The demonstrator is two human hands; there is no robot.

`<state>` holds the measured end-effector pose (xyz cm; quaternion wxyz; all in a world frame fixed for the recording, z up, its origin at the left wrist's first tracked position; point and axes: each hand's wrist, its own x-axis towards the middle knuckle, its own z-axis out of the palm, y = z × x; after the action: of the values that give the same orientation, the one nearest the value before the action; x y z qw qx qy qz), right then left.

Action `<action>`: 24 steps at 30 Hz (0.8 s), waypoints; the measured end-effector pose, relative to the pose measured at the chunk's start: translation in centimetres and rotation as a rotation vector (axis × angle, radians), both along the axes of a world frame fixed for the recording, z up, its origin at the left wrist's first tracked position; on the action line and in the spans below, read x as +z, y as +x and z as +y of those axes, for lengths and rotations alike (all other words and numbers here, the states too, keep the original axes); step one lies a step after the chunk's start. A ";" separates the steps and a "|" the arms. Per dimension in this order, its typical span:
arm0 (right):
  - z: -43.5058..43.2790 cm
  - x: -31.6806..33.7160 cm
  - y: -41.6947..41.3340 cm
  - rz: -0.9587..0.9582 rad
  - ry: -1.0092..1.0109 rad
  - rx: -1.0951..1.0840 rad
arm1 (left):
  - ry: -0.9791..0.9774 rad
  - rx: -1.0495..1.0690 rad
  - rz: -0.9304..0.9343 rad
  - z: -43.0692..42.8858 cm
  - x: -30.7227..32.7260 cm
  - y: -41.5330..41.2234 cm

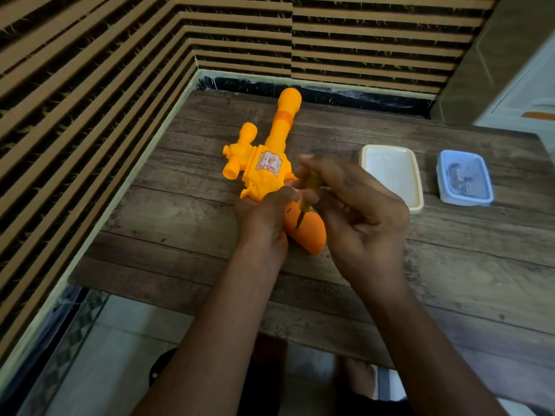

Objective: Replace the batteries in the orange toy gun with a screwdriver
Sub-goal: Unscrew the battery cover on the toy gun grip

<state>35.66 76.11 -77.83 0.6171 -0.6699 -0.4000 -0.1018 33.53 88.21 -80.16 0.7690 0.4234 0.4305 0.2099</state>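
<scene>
Head view: toy gun (271, 163) lies on the wooden tabletop (450, 265), barrel pointing away toward the slatted wall, grip toward the person; left hand (264, 217) is clamped on the gun body just above the grip, steadying it; right hand (354, 202) is closed on the yellow-handled screwdriver (307, 195), shaft angled down, tip touching the orange grip; both hands meet over the gun's rear; to the right, well apart, a cream lid (393, 177) and a blue box (464, 177) with small items inside, contents too blurred to identify.
</scene>
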 end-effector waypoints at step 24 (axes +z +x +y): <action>0.4 0.2 -0.5 0.035 -0.006 0.057 | -0.010 -0.006 0.008 -0.3 1.1 -0.1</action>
<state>35.11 76.55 -77.68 0.6247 -0.6618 -0.4083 -0.0713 33.46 87.93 -79.05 0.7701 0.4216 0.4331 0.2040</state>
